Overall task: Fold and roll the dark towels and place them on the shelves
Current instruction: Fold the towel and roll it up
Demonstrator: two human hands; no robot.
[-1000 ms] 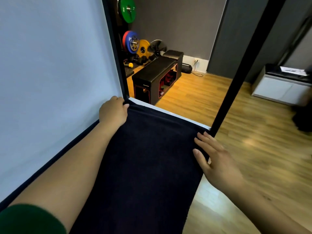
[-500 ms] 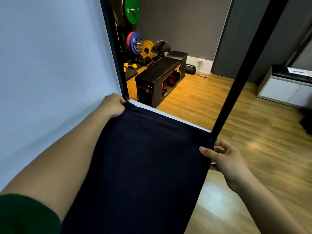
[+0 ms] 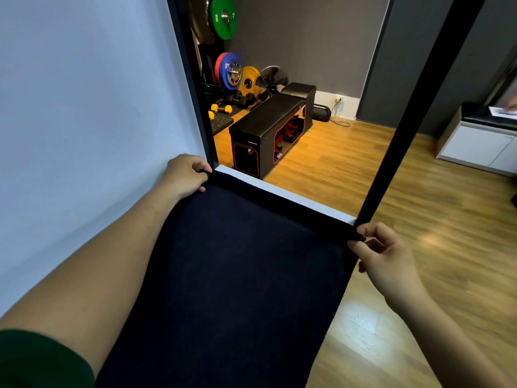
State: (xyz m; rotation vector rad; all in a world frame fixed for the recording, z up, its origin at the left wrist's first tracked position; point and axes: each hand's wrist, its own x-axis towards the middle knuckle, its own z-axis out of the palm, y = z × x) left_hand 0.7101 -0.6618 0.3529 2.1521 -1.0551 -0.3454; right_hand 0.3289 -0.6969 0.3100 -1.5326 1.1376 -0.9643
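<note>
Two hands on the cloth, one at each far corner, and I'm reading this off the head view, the only feed I have. The left hand [image 3: 186,175] has its fingers curled over the far left corner of the towel [image 3: 246,275], knuckles up, right against the pale wall panel [image 3: 84,107]. The right hand [image 3: 383,256] pinches the far right corner between thumb and forefinger, other fingers loosely bent, just beside the black upright post [image 3: 414,135].

The towel is a deep navy, nearly black, with a soft, matte, short nap. It's spread flat in a long rectangle running from the bottom of the view up to the hands. It lies on the shelf [image 3: 293,196], whose smooth white surface shows only as a thin strip past the far edge. That far edge looks like a thicker band, pulled straight between the two grips. A green sleeve [image 3: 36,359] sits at my lower left.

Beyond the frame I see glossy wooden floor [image 3: 447,219], a boxy black bench [image 3: 263,127] with red trim, and round weight plates in green [image 3: 223,18], blue [image 3: 232,71] and yellow [image 3: 249,81]. There's also a low white cabinet [image 3: 481,147] off to the right.
</note>
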